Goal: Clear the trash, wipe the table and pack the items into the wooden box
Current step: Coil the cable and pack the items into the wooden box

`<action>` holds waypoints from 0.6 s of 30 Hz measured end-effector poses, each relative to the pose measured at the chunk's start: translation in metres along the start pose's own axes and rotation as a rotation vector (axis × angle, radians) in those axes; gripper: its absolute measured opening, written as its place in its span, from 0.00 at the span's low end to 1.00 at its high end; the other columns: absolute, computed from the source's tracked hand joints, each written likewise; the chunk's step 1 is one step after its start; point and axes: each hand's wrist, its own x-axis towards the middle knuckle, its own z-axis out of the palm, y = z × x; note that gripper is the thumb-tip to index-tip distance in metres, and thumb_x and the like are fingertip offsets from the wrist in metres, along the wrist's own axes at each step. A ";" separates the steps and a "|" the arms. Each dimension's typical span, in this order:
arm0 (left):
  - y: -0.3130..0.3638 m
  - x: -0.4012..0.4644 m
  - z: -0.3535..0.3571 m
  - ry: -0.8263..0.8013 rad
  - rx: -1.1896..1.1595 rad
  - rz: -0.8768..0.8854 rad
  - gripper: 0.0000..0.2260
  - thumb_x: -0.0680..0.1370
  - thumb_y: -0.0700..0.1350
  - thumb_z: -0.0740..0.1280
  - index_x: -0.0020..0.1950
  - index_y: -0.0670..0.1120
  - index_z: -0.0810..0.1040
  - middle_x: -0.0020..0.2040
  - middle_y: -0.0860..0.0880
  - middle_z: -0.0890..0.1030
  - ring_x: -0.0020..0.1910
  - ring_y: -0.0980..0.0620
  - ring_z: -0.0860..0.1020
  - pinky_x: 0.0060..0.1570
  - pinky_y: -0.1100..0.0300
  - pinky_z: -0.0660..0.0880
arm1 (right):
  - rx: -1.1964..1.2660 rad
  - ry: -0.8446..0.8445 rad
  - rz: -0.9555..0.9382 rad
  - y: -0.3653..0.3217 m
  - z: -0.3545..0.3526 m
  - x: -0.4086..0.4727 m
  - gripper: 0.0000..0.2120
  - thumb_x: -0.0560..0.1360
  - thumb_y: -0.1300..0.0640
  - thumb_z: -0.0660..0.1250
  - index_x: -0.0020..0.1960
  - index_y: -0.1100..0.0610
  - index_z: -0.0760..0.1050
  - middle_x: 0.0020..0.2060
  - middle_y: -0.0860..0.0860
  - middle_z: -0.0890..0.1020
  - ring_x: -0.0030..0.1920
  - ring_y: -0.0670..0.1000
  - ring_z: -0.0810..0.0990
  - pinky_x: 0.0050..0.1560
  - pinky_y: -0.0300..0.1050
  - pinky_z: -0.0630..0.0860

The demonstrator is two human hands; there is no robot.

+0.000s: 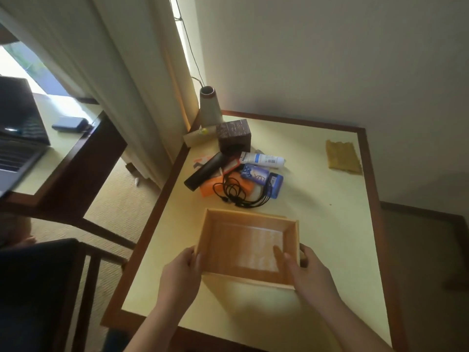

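An empty open wooden box [243, 219] is at the near middle of the pale table [330, 224]. My left hand [181, 270] grips its left wall and my right hand [308, 273] grips its right wall, one finger inside. Beyond the box lies a pile: a black remote [204, 171], an orange box [210, 186], a coiled black cable [238, 193], a white tube [262, 158], a blue soap packet [255, 174] and a blue pack [275, 185]. A yellow cloth [344, 156] lies at the far right.
A dark patterned box [234, 134] and a grey vase [209, 106] stand at the table's far left corner by the curtain. A laptop [17, 148] and a dark case [69, 124] sit on a second table to the left. A dark chair [38, 288] stands near left.
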 end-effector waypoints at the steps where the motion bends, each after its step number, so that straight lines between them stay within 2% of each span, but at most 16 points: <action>1: 0.000 0.004 -0.002 -0.012 0.007 0.005 0.16 0.85 0.55 0.61 0.68 0.50 0.80 0.48 0.60 0.83 0.45 0.60 0.81 0.44 0.63 0.78 | -0.009 0.007 0.012 -0.003 0.000 0.000 0.30 0.80 0.34 0.63 0.76 0.48 0.69 0.46 0.40 0.81 0.44 0.39 0.80 0.38 0.36 0.71; 3: -0.001 0.012 -0.005 -0.043 0.030 -0.004 0.18 0.84 0.57 0.62 0.70 0.51 0.79 0.54 0.56 0.85 0.50 0.56 0.82 0.50 0.57 0.81 | -0.043 0.034 0.051 -0.009 0.002 0.002 0.33 0.79 0.32 0.62 0.77 0.50 0.68 0.51 0.44 0.82 0.49 0.47 0.83 0.45 0.42 0.76; 4: -0.002 0.015 -0.007 -0.058 0.039 -0.008 0.19 0.84 0.58 0.62 0.71 0.51 0.78 0.56 0.54 0.86 0.52 0.54 0.83 0.52 0.55 0.81 | -0.070 0.064 0.071 -0.014 0.002 0.004 0.35 0.79 0.31 0.62 0.78 0.51 0.66 0.57 0.48 0.83 0.57 0.53 0.83 0.52 0.46 0.78; 6: -0.002 0.020 -0.011 -0.073 0.027 -0.003 0.20 0.83 0.58 0.64 0.71 0.51 0.77 0.60 0.52 0.85 0.54 0.53 0.83 0.52 0.56 0.80 | -0.090 0.150 0.074 -0.031 -0.001 0.008 0.38 0.78 0.30 0.61 0.81 0.51 0.62 0.71 0.55 0.77 0.69 0.60 0.77 0.65 0.54 0.75; 8: -0.003 0.024 -0.015 -0.078 0.014 0.018 0.23 0.82 0.59 0.66 0.75 0.52 0.74 0.64 0.51 0.84 0.57 0.52 0.84 0.56 0.54 0.81 | -0.096 0.242 -0.003 -0.058 -0.004 0.014 0.35 0.80 0.35 0.64 0.80 0.50 0.62 0.74 0.55 0.72 0.73 0.59 0.72 0.69 0.57 0.72; 10: -0.003 0.031 -0.020 -0.114 0.005 0.022 0.27 0.81 0.61 0.65 0.79 0.53 0.68 0.68 0.51 0.82 0.62 0.51 0.82 0.60 0.51 0.81 | -0.132 0.280 -0.126 -0.091 -0.006 0.025 0.29 0.81 0.43 0.67 0.78 0.50 0.66 0.71 0.52 0.73 0.73 0.56 0.70 0.69 0.54 0.71; 12: -0.001 0.039 -0.023 -0.177 -0.002 0.032 0.31 0.81 0.64 0.63 0.81 0.55 0.64 0.70 0.53 0.80 0.63 0.51 0.82 0.62 0.50 0.81 | -0.191 0.253 -0.249 -0.122 -0.001 0.045 0.21 0.80 0.49 0.68 0.72 0.49 0.73 0.64 0.49 0.76 0.67 0.52 0.74 0.66 0.51 0.73; 15: 0.003 0.048 -0.025 -0.227 0.045 0.102 0.33 0.81 0.67 0.59 0.83 0.56 0.60 0.71 0.54 0.79 0.61 0.52 0.82 0.60 0.52 0.81 | -0.306 0.127 -0.353 -0.163 0.021 0.074 0.13 0.80 0.51 0.67 0.64 0.48 0.78 0.57 0.47 0.80 0.56 0.49 0.79 0.57 0.50 0.80; 18: 0.002 0.055 -0.021 -0.214 0.108 0.143 0.30 0.83 0.64 0.58 0.83 0.57 0.59 0.72 0.53 0.78 0.63 0.52 0.81 0.62 0.54 0.78 | -0.355 0.032 -0.449 -0.195 0.057 0.102 0.12 0.79 0.48 0.68 0.62 0.45 0.77 0.56 0.46 0.80 0.54 0.49 0.79 0.55 0.54 0.82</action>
